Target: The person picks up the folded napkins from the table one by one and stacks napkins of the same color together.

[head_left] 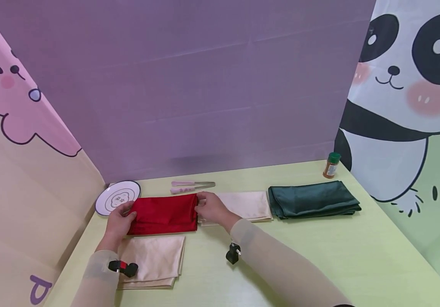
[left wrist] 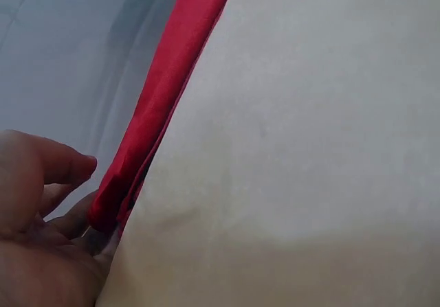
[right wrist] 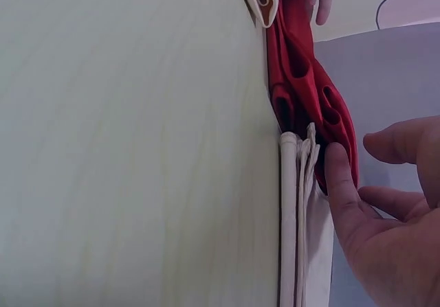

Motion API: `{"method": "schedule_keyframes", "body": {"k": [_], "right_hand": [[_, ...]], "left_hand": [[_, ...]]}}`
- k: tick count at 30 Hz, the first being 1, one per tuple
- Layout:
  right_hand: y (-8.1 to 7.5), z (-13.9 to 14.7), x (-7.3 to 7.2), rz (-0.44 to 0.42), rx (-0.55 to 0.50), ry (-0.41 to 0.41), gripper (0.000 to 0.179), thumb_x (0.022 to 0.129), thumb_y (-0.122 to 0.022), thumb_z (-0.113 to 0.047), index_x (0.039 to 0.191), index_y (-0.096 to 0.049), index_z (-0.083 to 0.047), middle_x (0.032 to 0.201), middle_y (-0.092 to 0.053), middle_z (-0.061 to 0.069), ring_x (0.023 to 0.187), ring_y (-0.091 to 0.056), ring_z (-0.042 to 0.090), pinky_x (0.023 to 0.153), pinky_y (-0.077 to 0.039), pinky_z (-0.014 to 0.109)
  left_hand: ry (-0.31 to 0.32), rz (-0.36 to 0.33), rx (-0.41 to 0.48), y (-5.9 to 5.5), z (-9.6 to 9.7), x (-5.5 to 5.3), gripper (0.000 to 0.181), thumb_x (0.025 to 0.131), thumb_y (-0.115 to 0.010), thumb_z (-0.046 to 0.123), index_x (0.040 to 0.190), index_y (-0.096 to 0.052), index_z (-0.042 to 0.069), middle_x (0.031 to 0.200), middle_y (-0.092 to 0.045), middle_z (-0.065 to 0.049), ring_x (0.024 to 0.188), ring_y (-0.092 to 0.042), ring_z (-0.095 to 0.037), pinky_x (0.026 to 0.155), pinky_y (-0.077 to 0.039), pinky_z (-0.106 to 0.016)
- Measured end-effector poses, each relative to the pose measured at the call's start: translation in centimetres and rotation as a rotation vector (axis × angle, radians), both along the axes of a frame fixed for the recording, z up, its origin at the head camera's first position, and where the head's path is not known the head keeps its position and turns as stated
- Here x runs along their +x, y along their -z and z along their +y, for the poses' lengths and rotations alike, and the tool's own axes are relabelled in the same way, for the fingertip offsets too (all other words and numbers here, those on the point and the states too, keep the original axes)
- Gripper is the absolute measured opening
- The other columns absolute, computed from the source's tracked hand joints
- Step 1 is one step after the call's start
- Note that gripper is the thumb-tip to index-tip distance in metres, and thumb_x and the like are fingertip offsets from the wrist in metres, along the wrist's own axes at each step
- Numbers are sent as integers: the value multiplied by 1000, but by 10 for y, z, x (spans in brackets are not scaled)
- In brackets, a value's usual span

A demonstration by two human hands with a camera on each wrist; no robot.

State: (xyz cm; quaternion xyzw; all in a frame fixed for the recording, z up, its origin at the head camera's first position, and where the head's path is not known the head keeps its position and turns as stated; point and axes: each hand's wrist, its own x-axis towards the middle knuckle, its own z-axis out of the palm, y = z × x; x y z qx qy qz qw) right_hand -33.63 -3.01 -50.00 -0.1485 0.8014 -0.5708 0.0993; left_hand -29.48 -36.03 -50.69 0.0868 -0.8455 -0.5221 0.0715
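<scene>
A folded red satin cloth (head_left: 164,214) lies on the table, with one of my hands at each side edge. My left hand (head_left: 118,221) touches its left edge, and the left wrist view shows thumb and fingers spread around that edge. At the right edge, my right hand (head_left: 214,209) touches the cloth; in the right wrist view one fingertip (right wrist: 337,163) meets its folds while other fingers stand apart. Beside it, a folded cream cloth (head_left: 243,204) sits partly behind my right hand. A folded pale pink cloth (head_left: 152,258) lies nearer, partly behind my left wrist.
A folded dark green cloth (head_left: 314,199) lies to the right. Behind it stands a small green-capped jar (head_left: 331,165). A white plate (head_left: 105,198) is at the far left, and two slim pink-handled utensils (head_left: 183,190) lie behind the red cloth. Walls border the table's back and sides.
</scene>
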Motion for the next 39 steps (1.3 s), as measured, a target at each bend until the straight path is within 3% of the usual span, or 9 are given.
{"method": "schedule_keyframes", "body": {"k": [8,22,33,36,39], "right_hand": [[5,3,-1,-11,8,13,49,99,-65,-3,147,-55,1,130,-65,14,108,-65,23,82,-60,33],[5,4,5,5,3,-3,49,99,-65,-2,147,-54,2,129,-65,18,111,-65,27,84,-60,35],[6,7,4,19,-1,-5,50,99,-67,-3,147,-54,2,136,-63,18,115,-65,28,88,-60,36],[6,8,4,30,-7,1,53,99,-67,-3,149,-52,2,143,-59,17,120,-64,29,91,-59,37],[5,10,6,41,-9,6,55,98,-67,-4,150,-50,2,147,-56,16,124,-63,30,93,-58,37]], "left_hand": [[7,-63,31,1,-1,0,53,107,-55,7,157,-42,-2,159,-41,-27,148,-36,-42,123,-30,-51],[23,-74,82,-2,-1,4,52,109,-50,10,158,-38,-2,160,-39,-26,147,-38,-40,122,-32,-50],[22,-50,58,-2,-1,3,52,109,-51,10,158,-39,-2,160,-41,-25,146,-39,-40,122,-33,-49],[8,-41,40,-3,0,4,51,109,-52,11,158,-41,0,158,-44,-25,145,-43,-39,119,-39,-42],[-2,-25,48,-4,-1,6,51,109,-53,11,157,-41,1,157,-46,-25,143,-45,-37,105,-47,-22]]}}
